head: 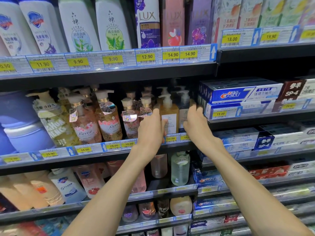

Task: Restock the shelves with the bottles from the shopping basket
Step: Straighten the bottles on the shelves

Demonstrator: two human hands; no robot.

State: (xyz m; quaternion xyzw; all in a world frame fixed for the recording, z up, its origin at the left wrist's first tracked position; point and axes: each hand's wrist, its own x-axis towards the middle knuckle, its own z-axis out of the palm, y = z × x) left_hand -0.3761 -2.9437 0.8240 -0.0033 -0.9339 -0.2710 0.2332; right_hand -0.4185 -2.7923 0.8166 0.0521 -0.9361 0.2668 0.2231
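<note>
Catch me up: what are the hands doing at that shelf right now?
A person is reaching both hands to the middle shelf. The left hand touches the amber pump bottle, and the right hand is at the darker pump bottle beside it, next to the Crest boxes. Both bottles stand upright at the shelf front. How firmly either is gripped is unclear, and the basket is not in view.

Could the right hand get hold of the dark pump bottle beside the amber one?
Probably yes: the right hand is already at the dark pump bottle, nothing between them, though the Crest boxes crowd its right side.
</note>
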